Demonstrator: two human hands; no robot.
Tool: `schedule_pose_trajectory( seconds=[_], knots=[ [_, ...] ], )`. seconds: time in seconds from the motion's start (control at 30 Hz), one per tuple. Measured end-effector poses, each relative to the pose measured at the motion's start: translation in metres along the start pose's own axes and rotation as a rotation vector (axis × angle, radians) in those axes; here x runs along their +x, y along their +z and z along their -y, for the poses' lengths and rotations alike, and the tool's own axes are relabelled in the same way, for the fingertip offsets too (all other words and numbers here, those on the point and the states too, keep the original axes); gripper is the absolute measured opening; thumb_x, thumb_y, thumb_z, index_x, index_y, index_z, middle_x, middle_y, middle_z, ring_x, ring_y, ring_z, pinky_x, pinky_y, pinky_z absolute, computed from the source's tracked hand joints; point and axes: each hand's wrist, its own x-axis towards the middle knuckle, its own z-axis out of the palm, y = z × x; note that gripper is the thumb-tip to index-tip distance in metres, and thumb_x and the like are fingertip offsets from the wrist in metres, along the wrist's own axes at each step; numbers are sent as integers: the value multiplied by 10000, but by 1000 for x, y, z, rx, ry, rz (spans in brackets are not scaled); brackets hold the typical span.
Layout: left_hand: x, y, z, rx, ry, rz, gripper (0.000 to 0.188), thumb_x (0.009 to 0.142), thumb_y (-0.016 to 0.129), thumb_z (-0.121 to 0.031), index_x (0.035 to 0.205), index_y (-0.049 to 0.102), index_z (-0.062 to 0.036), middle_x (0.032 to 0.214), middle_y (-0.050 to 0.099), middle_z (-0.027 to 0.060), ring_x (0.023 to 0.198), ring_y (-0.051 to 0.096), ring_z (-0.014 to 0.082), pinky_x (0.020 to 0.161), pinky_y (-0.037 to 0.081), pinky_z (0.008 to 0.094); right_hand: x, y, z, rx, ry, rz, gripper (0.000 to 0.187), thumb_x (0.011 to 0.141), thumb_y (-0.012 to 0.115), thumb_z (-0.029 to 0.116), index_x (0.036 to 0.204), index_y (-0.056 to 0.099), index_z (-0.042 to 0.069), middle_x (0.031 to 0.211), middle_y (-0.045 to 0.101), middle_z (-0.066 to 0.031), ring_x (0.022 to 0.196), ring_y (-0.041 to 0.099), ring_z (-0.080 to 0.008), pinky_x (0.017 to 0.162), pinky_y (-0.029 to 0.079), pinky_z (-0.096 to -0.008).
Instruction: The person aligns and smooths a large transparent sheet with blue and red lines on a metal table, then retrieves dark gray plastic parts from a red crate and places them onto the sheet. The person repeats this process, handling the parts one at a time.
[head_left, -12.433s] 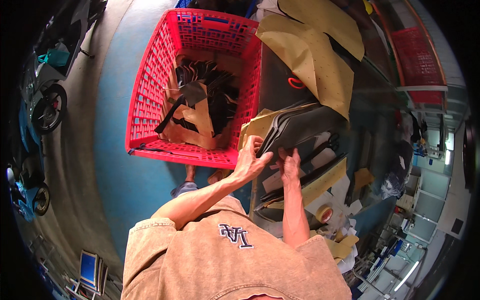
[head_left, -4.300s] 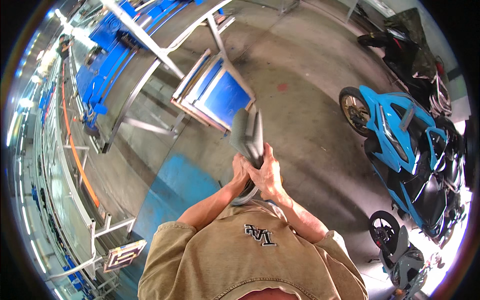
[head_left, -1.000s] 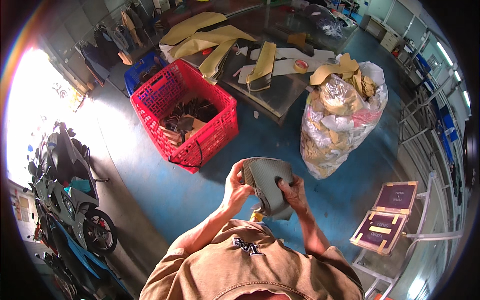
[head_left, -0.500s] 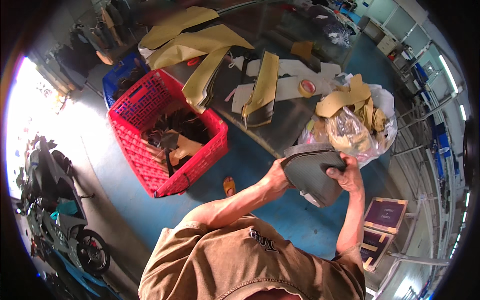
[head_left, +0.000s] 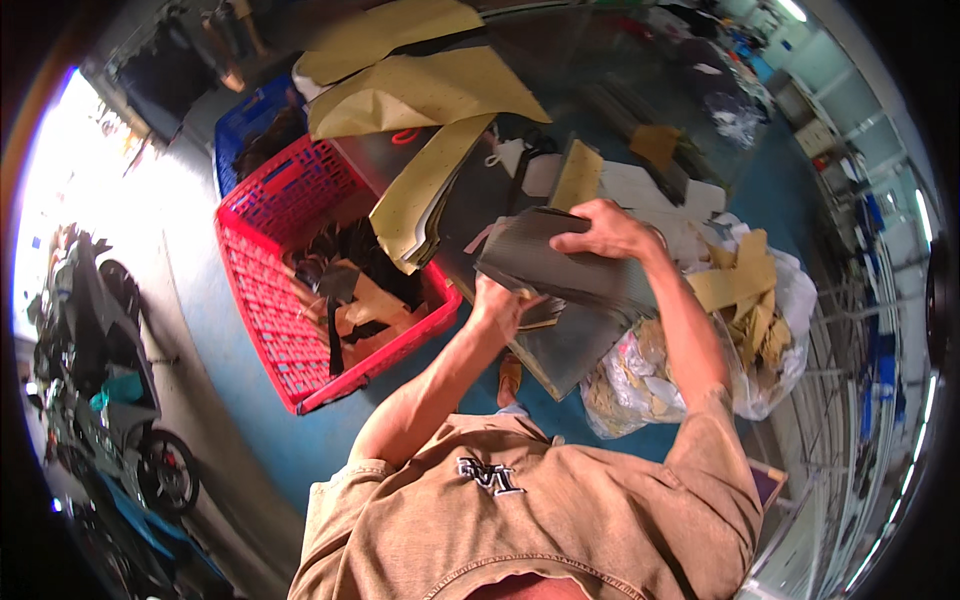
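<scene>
Both my hands hold a stack of dark grey flat sheets (head_left: 560,265) over the edge of a metal table (head_left: 560,350). My left hand (head_left: 497,305) grips the stack's lower left edge from below. My right hand (head_left: 605,230) lies on top of it with the fingers curled over the upper edge. The stack is tilted and hides part of the table under it.
A red plastic crate (head_left: 270,290) with dark and tan scraps stands on the blue floor to the left, a blue crate (head_left: 240,130) behind it. Tan paper sheets (head_left: 420,90) lie on the table. A clear bag of scraps (head_left: 740,340) sits at right. Motorcycles (head_left: 100,360) are parked far left.
I have turned toward the table and the stack has moved up over its edge. My right hand has shifted from the stack's side onto its top.
</scene>
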Motion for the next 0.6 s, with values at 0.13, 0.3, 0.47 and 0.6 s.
schedule_pose_trajectory(
  seconds=[0.13, 0.3, 0.47, 0.6],
  knots=[
    [52, -60, 7, 7, 52, -363, 211, 923, 605, -133, 1120, 610, -56, 1101, 656, 73, 979, 656, 211, 798, 595, 399, 110, 80, -42, 65, -202, 15, 1041, 576, 720, 759, 1120, 575, -116, 1117, 592, -282, 1095, 572, -346, 933, 456, -398],
    [60, -99, 13, 132, 81, -489, 198, 958, 512, -114, 1116, 617, -54, 1080, 659, 74, 926, 665, 207, 724, 608, 346, 153, 111, -44, 105, -408, 66, 803, 615, 712, 757, 634, 412, 12, 593, 353, -49, 618, 421, -172, 582, 377, -403],
    [75, -99, 14, 83, 21, -651, 181, 939, 491, -70, 1060, 609, -6, 1006, 672, 132, 830, 685, 267, 660, 614, 377, 157, 105, -54, 206, -415, 101, 725, 632, 749, 681, 625, 518, -6, 570, 469, -74, 603, 479, -146, 568, 401, -387],
    [93, -132, 35, 85, 116, -467, 342, 939, 433, -196, 1198, 532, 4, 1134, 607, 197, 935, 627, 376, 804, 566, 505, 134, 97, -66, 38, -326, 36, 666, 664, 694, 646, 888, 680, 19, 854, 668, -208, 816, 667, -334, 715, 521, -450]
  ],
)
